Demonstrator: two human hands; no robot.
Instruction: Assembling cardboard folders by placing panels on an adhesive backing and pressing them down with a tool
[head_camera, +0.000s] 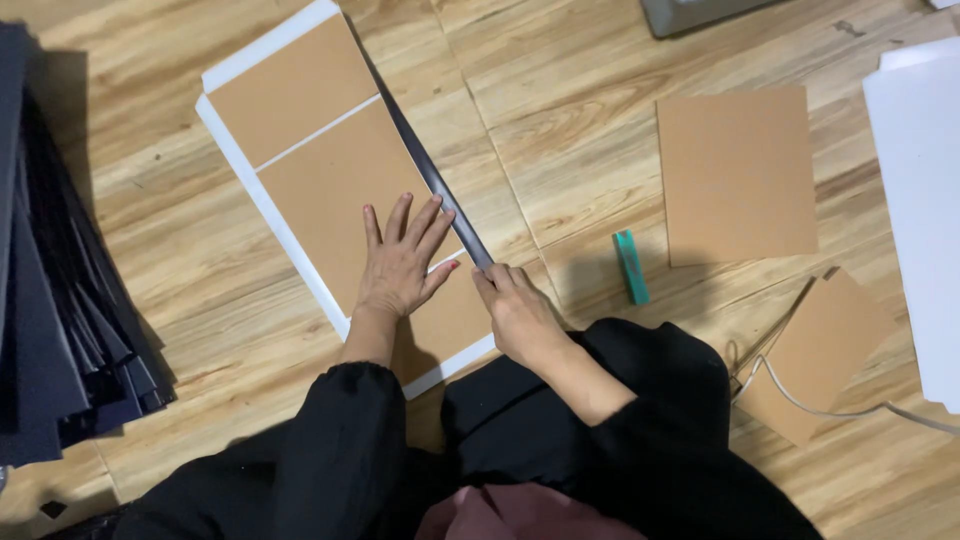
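**Hands press brown board onto white sheet on wooden floor**

A person in black sleeves kneels on the pale wood-plank floor, working over a large white backing sheet that carries two brown rectangular cardboard panels, laid end to end with a thin white gap between them. The left hand lies flat with fingers spread, pressing down on the nearer panel. The right hand is curled at the sheet's right edge, its fingertips pinching the near end of a long dark strip that runs along that edge.

The risk appears to lie in alignment: if the flat hand eases off, the panel could slide and the white margins go uneven, and a pull on the strip at an angle may leave it crooked or creased.

Room is mixed. To the left, a fanned stack of dark sheets sits near the work. To the right lie a small teal tool, a loose brown cardboard rectangle, a smaller brown piece under a grey cable, and a white board. Floor beyond the sheet's far edge is open.
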